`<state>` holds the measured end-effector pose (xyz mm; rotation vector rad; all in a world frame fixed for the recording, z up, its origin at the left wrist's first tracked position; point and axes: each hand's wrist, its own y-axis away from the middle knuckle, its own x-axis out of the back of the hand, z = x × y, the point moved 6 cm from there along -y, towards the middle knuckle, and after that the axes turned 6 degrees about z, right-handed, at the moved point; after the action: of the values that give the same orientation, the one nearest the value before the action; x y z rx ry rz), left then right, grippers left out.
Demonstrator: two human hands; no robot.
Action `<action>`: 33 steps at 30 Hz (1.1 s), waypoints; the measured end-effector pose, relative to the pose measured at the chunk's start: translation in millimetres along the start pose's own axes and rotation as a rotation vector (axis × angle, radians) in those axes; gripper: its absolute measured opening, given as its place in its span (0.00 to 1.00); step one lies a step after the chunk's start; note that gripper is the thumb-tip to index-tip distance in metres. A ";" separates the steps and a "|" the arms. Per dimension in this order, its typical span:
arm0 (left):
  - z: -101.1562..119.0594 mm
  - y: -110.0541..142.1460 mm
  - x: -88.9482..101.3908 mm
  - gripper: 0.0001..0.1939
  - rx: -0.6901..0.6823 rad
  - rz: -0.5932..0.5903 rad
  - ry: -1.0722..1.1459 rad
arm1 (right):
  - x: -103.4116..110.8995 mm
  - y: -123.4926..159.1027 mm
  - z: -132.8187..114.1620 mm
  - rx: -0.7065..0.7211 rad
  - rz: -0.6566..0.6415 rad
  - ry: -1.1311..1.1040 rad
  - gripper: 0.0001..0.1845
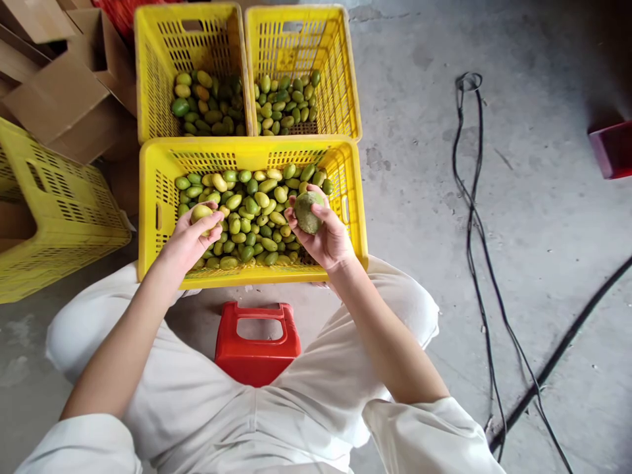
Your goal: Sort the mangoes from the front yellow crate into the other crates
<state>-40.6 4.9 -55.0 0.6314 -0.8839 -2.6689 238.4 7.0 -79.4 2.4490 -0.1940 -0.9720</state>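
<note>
Over the near yellow crate (251,279), my left hand (191,238) is closed round a small oval yellow-green fruit (201,213). To the right of it, my right hand (328,238) grips a larger, round fruit (307,212) with dull green, speckled skin. Below both hands, many loose oval fruits (247,224) in green and yellow lie heaped in that crate. The exact kind of fruit is not clear. My fingers hide part of each held fruit.
Two more yellow crates with similar fruit stand behind: one at left (190,20), one at right (340,72). Cardboard boxes (64,99) and a tilted yellow crate (74,191) are at left. A red plastic stool (257,365) sits between my legs. Black cables (471,204) cross the concrete floor.
</note>
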 end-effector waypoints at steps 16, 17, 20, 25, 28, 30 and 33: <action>-10.0 -2.7 6.8 0.20 0.001 0.002 -0.111 | 2.9 -3.4 0.0 0.024 -0.033 0.074 0.32; -10.3 -2.5 7.0 0.23 -0.002 -0.002 -0.124 | 3.2 -3.1 1.0 0.024 -0.031 0.091 0.32; -8.2 -1.5 7.2 0.30 0.001 -0.001 -0.125 | 6.9 -3.5 5.0 0.007 -0.017 0.142 0.34; -3.0 -0.1 2.6 0.37 0.015 -0.017 -0.050 | 9.8 -6.6 6.5 0.018 -0.001 0.116 0.38; -4.1 -0.4 2.7 0.31 0.010 0.002 -0.050 | 7.8 -5.6 5.0 0.006 0.015 0.035 0.35; -5.6 -0.4 3.1 0.26 0.003 0.013 -0.058 | 6.5 -3.7 4.6 -0.031 0.024 -0.004 0.29; -5.1 1.2 0.2 0.19 0.003 0.007 -0.044 | 5.1 -1.0 3.8 -0.076 0.041 -0.015 0.23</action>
<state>-38.2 1.3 -58.0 0.5717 -0.9000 -2.6851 239.5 4.9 -85.4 2.3600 -0.2080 -0.9626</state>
